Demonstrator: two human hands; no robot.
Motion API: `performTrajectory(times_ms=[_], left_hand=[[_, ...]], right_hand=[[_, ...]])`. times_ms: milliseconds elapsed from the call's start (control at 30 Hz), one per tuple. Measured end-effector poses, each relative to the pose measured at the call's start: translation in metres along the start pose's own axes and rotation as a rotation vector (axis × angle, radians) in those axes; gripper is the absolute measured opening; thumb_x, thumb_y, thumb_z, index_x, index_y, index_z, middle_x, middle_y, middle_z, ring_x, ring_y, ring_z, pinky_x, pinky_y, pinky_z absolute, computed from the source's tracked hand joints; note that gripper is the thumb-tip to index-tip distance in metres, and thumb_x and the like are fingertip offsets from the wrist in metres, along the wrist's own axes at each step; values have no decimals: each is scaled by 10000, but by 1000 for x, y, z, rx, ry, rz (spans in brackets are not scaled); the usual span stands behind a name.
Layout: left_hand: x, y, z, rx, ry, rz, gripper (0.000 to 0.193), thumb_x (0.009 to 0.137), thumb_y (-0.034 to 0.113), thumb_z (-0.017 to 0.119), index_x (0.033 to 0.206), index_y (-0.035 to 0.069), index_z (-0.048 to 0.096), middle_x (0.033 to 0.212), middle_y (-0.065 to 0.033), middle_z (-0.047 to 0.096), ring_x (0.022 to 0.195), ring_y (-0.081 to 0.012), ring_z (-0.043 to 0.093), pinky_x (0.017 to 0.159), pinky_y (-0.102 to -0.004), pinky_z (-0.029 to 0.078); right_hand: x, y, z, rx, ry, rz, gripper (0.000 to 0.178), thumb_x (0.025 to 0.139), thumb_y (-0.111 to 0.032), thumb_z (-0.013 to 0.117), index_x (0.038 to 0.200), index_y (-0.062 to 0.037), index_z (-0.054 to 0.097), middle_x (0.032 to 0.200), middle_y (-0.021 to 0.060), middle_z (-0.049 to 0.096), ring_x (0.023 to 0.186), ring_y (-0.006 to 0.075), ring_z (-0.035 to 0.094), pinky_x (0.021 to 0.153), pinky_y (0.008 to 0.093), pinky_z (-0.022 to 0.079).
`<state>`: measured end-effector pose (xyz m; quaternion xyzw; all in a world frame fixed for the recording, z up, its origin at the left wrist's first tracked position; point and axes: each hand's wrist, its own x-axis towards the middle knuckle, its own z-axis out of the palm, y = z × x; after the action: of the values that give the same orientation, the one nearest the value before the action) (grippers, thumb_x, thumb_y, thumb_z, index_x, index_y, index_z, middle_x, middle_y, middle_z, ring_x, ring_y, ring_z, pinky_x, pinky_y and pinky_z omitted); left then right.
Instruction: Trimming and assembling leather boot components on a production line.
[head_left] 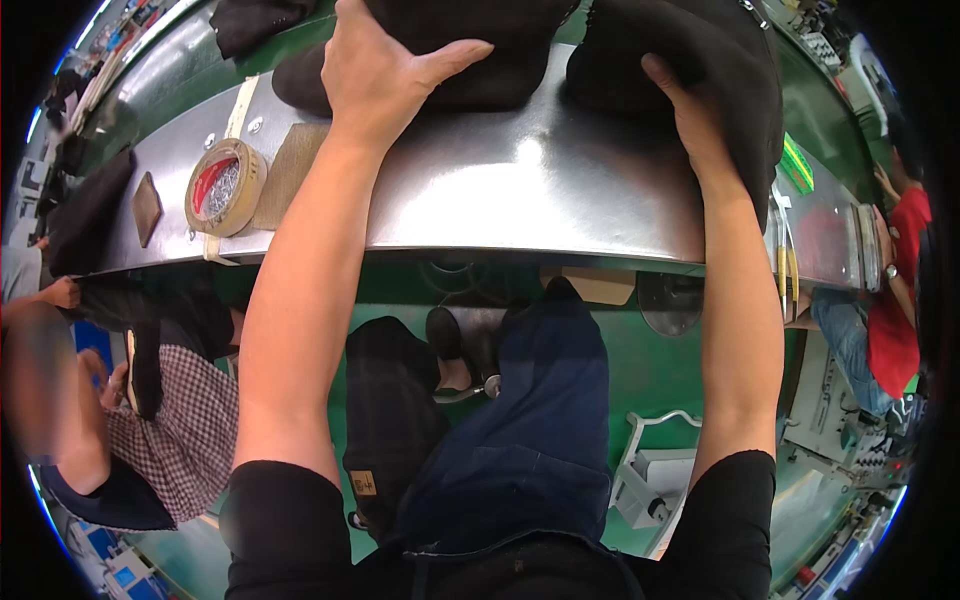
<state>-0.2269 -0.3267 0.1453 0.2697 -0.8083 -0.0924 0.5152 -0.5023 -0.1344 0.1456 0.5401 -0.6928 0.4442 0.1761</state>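
Observation:
At the far side of a shiny metal worktop, my left hand grips a dark brown, suede-like boot. Its thumb stretches across the boot's surface, while the other fingers run past the upper edge of the picture. My right hand holds a second dark boot, whose rounded toe points left. The thumb shows on the dark material; the remaining fingers are hidden behind it. A zipper runs along this boot near the top right. The tops of both boots are cut off by the picture's edge.
Left of my forearm lie a tape roll with small metal bits inside, and a brown pad. A green-yellow object and thin tools lie right. People sit at left and right. A dark piece rests far left.

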Motion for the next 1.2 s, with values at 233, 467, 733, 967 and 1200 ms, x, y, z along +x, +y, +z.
performTrajectory(times_ms=[233, 467, 733, 967, 1200], left_hand=[[3, 6, -1, -157, -20, -103, 1023, 667, 559, 958, 1396, 30, 474, 1266, -229, 673, 1190, -422, 663, 1023, -484, 516], [2, 3, -1, -158, -13, -103, 1020, 668, 566, 954, 1394, 28, 482, 1256, -221, 678, 1183, -413, 668, 1013, -481, 522], [2, -2, 5, -147, 17, -63, 1021, 666, 579, 950, 1387, 25, 487, 1248, -221, 678, 1170, -413, 672, 1006, -482, 526], [5, -5, -7, -266, -40, -79, 892, 792, 578, 876, 1368, 17, 493, 1246, -231, 683, 1143, -416, 681, 989, -486, 529], [0, -16, 12, -815, -108, -41, 491, 1136, 431, 494, 972, -6, 647, 899, -111, 657, 828, -270, 539, 835, -386, 492]], right_hand=[[2, -14, -2, 22, -13, 9, 503, 905, -282, 863, 1308, -30, 698, 1265, 114, 723, 1181, 242, 660, 1080, 348, 478], [-9, -14, 12, 209, -12, 445, 690, 922, -317, 836, 1465, 0, 551, 1469, 174, 595, 1396, 300, 522, 1207, 378, 363], [-2, 2, 13, 72, -34, 108, 737, 888, -491, 847, 1382, 11, 630, 1348, 150, 692, 1292, 279, 615, 1150, 371, 430], [-4, -11, 22, -12, 49, 100, 595, 955, -472, 773, 1336, -22, 696, 1320, 150, 716, 1256, 282, 646, 1120, 366, 446], [-20, 29, 35, 582, -122, -140, 491, 1121, -326, 541, 1511, -28, 529, 1493, 112, 571, 1355, 243, 532, 1171, 374, 397]])
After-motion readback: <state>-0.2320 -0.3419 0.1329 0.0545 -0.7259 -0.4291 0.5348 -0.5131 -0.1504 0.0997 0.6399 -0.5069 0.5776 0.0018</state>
